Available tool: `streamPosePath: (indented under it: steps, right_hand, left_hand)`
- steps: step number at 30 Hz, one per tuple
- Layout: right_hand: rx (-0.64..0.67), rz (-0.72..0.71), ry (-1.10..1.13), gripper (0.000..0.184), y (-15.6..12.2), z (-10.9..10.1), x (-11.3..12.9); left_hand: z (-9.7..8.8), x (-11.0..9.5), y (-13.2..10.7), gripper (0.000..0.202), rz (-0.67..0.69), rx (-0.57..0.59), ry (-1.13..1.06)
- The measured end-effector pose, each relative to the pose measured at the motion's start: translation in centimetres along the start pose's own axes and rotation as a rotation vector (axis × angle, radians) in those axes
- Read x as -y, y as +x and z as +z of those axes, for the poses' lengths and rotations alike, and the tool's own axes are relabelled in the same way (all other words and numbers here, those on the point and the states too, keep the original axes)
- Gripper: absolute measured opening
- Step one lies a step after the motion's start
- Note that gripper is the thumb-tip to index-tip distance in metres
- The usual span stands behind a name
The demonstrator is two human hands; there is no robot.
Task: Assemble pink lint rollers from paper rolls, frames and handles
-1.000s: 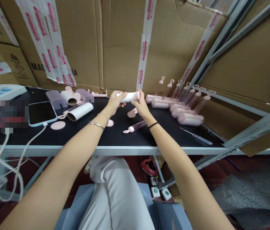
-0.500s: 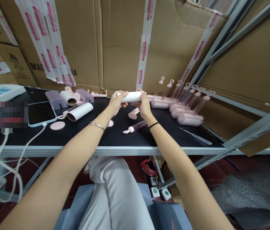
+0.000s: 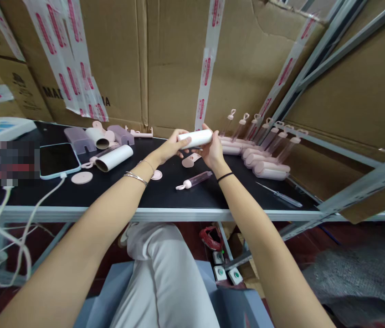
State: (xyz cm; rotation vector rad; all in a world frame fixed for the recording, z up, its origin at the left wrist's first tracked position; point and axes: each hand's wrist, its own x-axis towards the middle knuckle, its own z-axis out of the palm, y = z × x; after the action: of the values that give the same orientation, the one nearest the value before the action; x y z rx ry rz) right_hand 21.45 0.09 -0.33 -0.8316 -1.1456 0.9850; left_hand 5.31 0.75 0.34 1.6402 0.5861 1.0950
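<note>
Both hands hold a white roll (image 3: 197,138) above the black table (image 3: 165,196). My left hand (image 3: 173,146) pinches its left end with curled fingers. My right hand (image 3: 213,152) cups the roll from underneath and behind at its right end. Just below the hands lie a small pink piece (image 3: 189,160) and a pink-capped clear tube (image 3: 194,180). A pink round disc (image 3: 156,175) rests by my left wrist.
A row of assembled pink rollers (image 3: 264,166) lies at the right, with clear handles (image 3: 267,132) leaning on the cardboard wall. A larger white roll (image 3: 113,158), pink holders, translucent covers (image 3: 79,138), a phone (image 3: 58,159) with cable and a screwdriver (image 3: 279,195) are also on the table.
The roll and both hands have shifted a little to the right and tilted up at the right end. My right hand has turned under the roll.
</note>
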Motion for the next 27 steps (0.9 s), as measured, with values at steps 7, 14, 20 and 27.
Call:
streamPosePath:
  steps: [7,14,20,27]
  right_hand:
    - [-0.097,0.202,0.201,0.051,-0.2,0.7,0.3]
    - [-0.099,-0.095,-0.349,0.05,-0.1,0.3,-0.6]
    - [-0.129,-0.465,-1.11,0.031,-0.6,0.3,-0.4]
    - [0.144,-0.151,-1.534,0.061,-0.7,-2.5,0.0]
  left_hand:
    - [1.3,-1.1,-0.8,0.104,0.134,0.326,0.248]
    - [0.4,0.0,0.0,0.115,0.124,0.144,0.273]
    - [-2.1,0.5,1.5,0.089,0.152,-0.308,0.024]
    - [-1.5,-1.3,0.3,0.073,0.049,-0.236,-0.342]
